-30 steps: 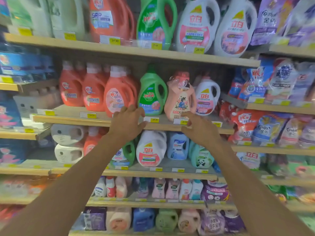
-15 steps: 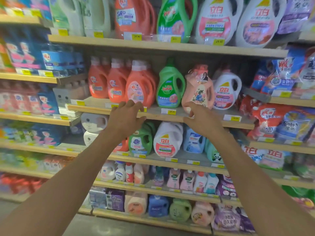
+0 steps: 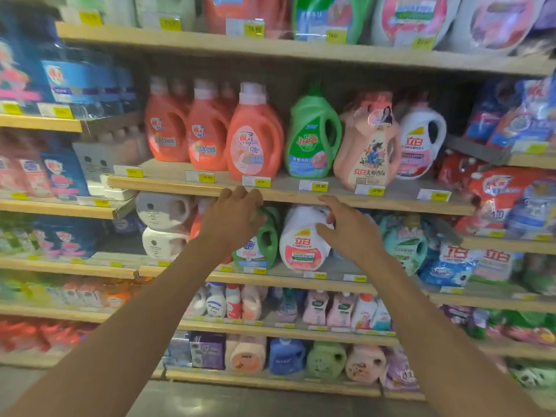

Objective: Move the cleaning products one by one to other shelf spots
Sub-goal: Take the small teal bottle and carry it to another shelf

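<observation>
Both my arms reach toward a shop shelf of detergent jugs. My left hand [image 3: 231,216] hovers with loosely curled fingers just under the wooden shelf edge [image 3: 376,203], in front of a green jug [image 3: 266,239]; whether it touches the jug I cannot tell. My right hand [image 3: 350,228] is spread, and its thumb and fingertips lie against the right side of a white jug with a pink label [image 3: 299,245]. Neither hand holds anything. On the shelf above stand orange jugs [image 3: 254,136], a green jug [image 3: 313,136], a pink bottle [image 3: 367,145] and a white jug [image 3: 421,142].
Grey and white jugs [image 3: 162,224] lie stacked left of my hands, and teal bottles [image 3: 403,239] stand to the right. Refill pouches [image 3: 499,191] fill the right-hand shelves. Small bottles [image 3: 316,308] line the lower shelves. Yellow price tags run along every shelf edge.
Both hands have dropped from the edge of the orange-jug shelf to the shelf below. The right hand now rests against the white jug, and the view has closed in.
</observation>
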